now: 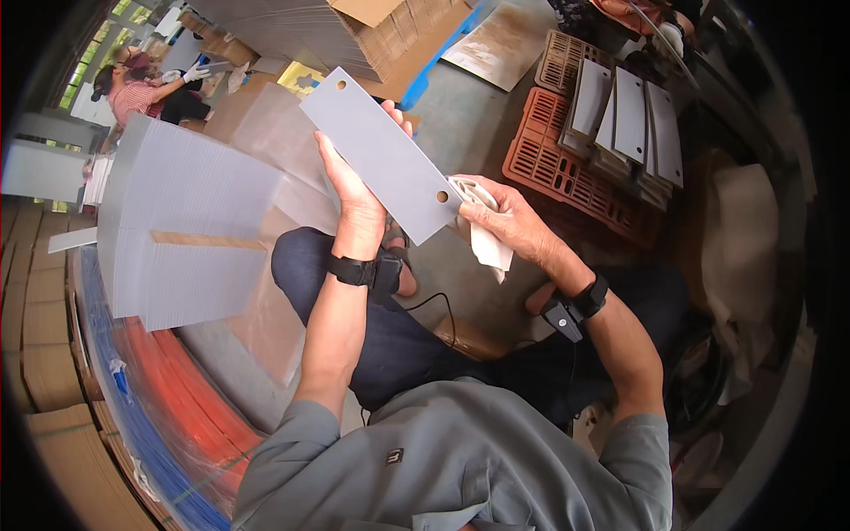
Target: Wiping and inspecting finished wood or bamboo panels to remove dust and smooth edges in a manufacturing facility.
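A flat grey rectangular panel [381,155] with a round hole near each end is held up in front of me, tilted. My left hand [356,181] supports it from below, the thumb along its near edge and fingertips showing past the far edge. My right hand [505,221] is closed around a crumpled cream cloth [489,248], pressed against the panel's right end beside one hole. Part of the cloth hangs below the fingers.
A large stack of grey panels [190,212] stands at left. Loose panels [629,115] lie on an orange plastic crate [549,150] at right. Cardboard [398,40] is piled at the back. Red sheets [181,380] lie lower left. A co-worker [146,88] sits far left.
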Demonstrator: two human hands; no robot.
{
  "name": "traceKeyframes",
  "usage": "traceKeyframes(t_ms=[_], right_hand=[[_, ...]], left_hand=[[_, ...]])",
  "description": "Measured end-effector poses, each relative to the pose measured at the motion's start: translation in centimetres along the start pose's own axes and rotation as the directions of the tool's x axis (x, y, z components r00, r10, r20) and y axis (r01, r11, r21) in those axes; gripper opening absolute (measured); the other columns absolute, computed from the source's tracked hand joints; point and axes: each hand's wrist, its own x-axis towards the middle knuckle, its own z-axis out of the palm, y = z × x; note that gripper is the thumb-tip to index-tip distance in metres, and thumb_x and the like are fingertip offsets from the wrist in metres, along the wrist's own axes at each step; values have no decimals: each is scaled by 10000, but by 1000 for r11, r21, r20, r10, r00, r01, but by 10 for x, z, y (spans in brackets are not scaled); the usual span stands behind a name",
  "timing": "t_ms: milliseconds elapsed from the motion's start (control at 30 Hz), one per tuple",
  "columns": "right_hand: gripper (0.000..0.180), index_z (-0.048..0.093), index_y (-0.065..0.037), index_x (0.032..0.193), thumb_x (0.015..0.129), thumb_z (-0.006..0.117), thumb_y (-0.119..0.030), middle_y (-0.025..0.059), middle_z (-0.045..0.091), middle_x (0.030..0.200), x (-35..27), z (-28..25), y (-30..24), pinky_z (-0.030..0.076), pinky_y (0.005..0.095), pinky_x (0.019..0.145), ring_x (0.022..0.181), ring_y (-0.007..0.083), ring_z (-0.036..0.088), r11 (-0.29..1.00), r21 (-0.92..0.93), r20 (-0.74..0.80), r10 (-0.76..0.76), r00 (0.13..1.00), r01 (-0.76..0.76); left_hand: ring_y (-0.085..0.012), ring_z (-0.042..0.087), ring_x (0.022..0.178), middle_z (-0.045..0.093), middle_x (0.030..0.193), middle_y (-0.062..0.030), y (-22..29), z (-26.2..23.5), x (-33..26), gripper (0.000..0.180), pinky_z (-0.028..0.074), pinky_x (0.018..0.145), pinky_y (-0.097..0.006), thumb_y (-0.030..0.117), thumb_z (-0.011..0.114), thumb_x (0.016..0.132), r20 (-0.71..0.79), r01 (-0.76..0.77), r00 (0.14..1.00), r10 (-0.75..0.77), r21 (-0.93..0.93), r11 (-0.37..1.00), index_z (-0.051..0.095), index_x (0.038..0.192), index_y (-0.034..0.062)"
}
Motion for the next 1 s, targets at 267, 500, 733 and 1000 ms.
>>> traceKeyframes(t_ms=[267, 500, 733, 1000], right_hand=[[424, 602, -49, 1318, 1013, 635, -342, 59, 684, 1042, 8, 2, -10, 540, 296, 804, 932, 117, 640, 920, -326, -170, -284, 944, 218], [501, 453, -33, 1455, 990, 587, -161, 218, 474, 1361, 27, 37, -25, 381, 427, 1122, 1311, 372, 453, 458, -672, 4, -783, 622, 582], [493, 446, -83, 1453, 1076, 405, -397, 231, 582, 1326, 57, 1, 31, 480, 486, 980, 1203, 422, 572, 696, -690, -310, -534, 787, 200], [406, 626, -47, 1193, 1082, 462, -401, 47, 659, 876, 52, -41, 48, 509, 283, 734, 786, 105, 612, 949, -279, -401, -251, 881, 144]], left_hand=[[-329, 601, 1130, 600, 1260, -210, 6, -6, 5, 804, 506, 971, -469, 690, 250, 1005, 69, -46, 997, 40, 94, 994, 483, 1386, 21], [-264, 595, 1131, 620, 1209, -161, -41, 35, -11, 836, 472, 1012, -409, 722, 219, 1012, -116, -143, 955, 273, 626, 767, 520, 1327, 8], [-303, 598, 1100, 597, 1214, -189, -29, 63, -10, 790, 503, 960, -424, 694, 281, 1014, -68, -256, 949, 308, 405, 878, 411, 1446, 46], [-328, 579, 1061, 563, 1220, -215, -2, 58, -13, 841, 502, 924, -460, 742, 338, 958, 108, -188, 979, 172, 159, 969, 410, 1463, 74]])
